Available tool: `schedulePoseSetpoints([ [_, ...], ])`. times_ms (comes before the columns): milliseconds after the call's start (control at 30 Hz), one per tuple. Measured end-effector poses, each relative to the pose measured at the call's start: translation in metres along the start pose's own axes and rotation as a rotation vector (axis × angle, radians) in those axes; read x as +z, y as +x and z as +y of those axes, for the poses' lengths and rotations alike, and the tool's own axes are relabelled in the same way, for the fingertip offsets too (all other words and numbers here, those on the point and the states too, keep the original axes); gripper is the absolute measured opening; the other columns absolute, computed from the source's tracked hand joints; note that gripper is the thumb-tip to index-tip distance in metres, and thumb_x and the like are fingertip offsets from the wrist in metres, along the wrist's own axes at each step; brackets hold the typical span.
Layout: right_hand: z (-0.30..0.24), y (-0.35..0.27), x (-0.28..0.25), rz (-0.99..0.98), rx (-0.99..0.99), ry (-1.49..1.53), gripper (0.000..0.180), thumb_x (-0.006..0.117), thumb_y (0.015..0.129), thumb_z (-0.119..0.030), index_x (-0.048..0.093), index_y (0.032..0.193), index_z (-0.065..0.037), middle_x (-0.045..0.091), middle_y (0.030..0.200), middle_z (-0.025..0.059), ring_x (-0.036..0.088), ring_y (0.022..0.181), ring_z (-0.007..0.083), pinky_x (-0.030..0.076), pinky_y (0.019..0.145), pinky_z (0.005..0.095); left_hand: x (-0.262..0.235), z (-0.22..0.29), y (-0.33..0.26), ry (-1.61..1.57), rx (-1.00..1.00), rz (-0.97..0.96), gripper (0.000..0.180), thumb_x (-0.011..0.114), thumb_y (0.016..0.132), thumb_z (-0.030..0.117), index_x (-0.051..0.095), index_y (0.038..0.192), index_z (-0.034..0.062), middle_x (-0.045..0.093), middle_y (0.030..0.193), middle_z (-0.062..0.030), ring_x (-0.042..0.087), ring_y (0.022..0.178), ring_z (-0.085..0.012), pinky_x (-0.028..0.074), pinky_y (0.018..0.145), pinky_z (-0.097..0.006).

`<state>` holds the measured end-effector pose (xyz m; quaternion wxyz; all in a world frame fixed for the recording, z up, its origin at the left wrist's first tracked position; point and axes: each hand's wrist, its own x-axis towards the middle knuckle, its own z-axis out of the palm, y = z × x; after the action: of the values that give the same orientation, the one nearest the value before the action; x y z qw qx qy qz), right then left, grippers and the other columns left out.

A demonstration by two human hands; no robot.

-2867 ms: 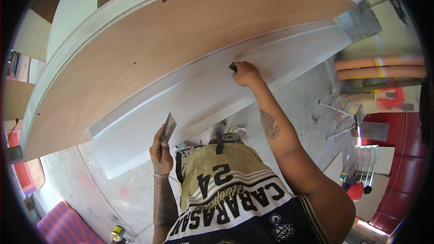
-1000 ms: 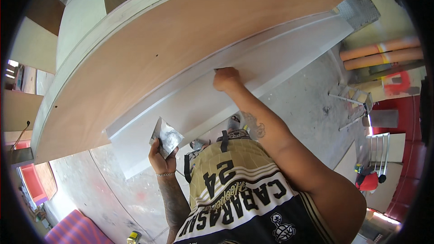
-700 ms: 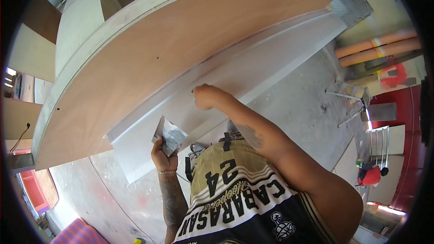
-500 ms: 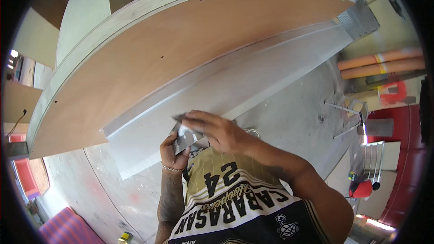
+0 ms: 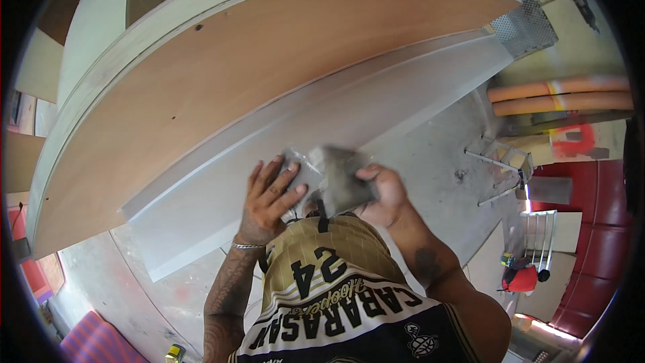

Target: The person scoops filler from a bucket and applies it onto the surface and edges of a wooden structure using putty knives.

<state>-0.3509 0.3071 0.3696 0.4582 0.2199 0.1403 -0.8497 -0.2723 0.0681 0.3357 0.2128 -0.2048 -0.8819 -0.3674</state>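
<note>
My left hand (image 5: 265, 205) is in front of my body with fingers spread, laid against a shiny grey flat piece (image 5: 308, 173). Part of that piece is hidden behind the fingers. Beside it, my right hand (image 5: 384, 196) grips a dark grey flat sheet (image 5: 346, 181), its thumb on the near face. Motion blurs this sheet, so its exact kind cannot be told. The two grey parts meet or overlap between my hands; whether they are one folded sheet is unclear. Beyond my hands lies a long whitish translucent sheet (image 5: 222, 195) along a curved wooden panel (image 5: 222, 74).
The panel has a pale curved rim (image 5: 101, 87). Orange rolls (image 5: 564, 94) lie at the right, near a metal stepladder (image 5: 500, 161). A person in red (image 5: 521, 278) is farther off by a red padded wall (image 5: 584, 242). A yellow-capped container (image 5: 175, 352) stands on the floor (image 5: 154, 302).
My right hand has drawn away to the right and now grips the dark sheet by its side. My left fingers have spread over the shiny piece. The view has shifted slightly.
</note>
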Motion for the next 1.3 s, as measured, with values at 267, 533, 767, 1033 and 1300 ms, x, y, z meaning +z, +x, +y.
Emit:
schedulePoseSetpoints([
  [267,-0.202,0.031,-0.025,0.554,-0.617,-1.951,0.035,0.048,0.082,-0.003,0.058,0.116,0.000,0.063,0.112,0.0158,0.059,0.105,0.0315,0.047,0.093,0.0410,0.025,-0.006,-0.021,-0.134,-0.468,0.149,0.038,0.038,0.100,0.020,0.047,0.134,0.0065,0.052,0.133,-0.0168,0.045,0.127,-0.0382,0.036,0.105,-0.046],
  [533,-0.143,0.097,-0.077,0.582,-0.749,-2.938,0.025,0.053,0.083,-0.013,0.061,0.103,-0.003,0.062,0.099,0.0182,0.060,0.094,0.0330,0.050,0.081,0.0443,0.044,0.011,-0.036,-0.269,-0.670,0.386,0.039,0.038,0.101,0.023,0.049,0.132,0.0020,0.049,0.133,-0.0245,0.044,0.128,-0.0370,0.036,0.104,-0.044],
  [767,-0.220,0.076,-0.037,0.940,-0.533,-2.657,0.033,0.052,0.085,-0.016,0.061,0.116,-0.009,0.064,0.110,0.0150,0.061,0.100,0.0332,0.050,0.085,0.0447,0.045,0.006,-0.055,-0.297,-0.778,0.437,0.046,0.041,0.101,0.030,0.044,0.135,0.0001,0.051,0.132,-0.0225,0.049,0.123,-0.0326,0.037,0.103,-0.041],
  [1033,-0.215,0.099,-0.040,0.932,-0.222,-2.510,0.037,0.048,0.087,-0.023,0.060,0.120,-0.010,0.063,0.114,0.0158,0.059,0.107,0.0341,0.047,0.092,0.0421,0.034,0.001,-0.062,-0.387,-0.848,0.539,0.050,0.043,0.100,0.032,0.043,0.135,-0.0034,0.056,0.128,-0.0180,0.054,0.115,-0.0232,0.039,0.099,-0.034],
  [1300,-0.138,0.125,-0.034,0.798,-0.217,-2.495,0.034,0.051,0.086,-0.027,0.063,0.113,-0.011,0.064,0.112,0.0141,0.060,0.106,0.0325,0.048,0.090,0.0432,0.024,-0.010,-0.082,-0.476,-0.816,0.566,0.050,0.043,0.100,0.031,0.043,0.135,-0.0056,0.053,0.130,-0.0176,0.051,0.119,-0.0230,0.036,0.104,-0.037],
])
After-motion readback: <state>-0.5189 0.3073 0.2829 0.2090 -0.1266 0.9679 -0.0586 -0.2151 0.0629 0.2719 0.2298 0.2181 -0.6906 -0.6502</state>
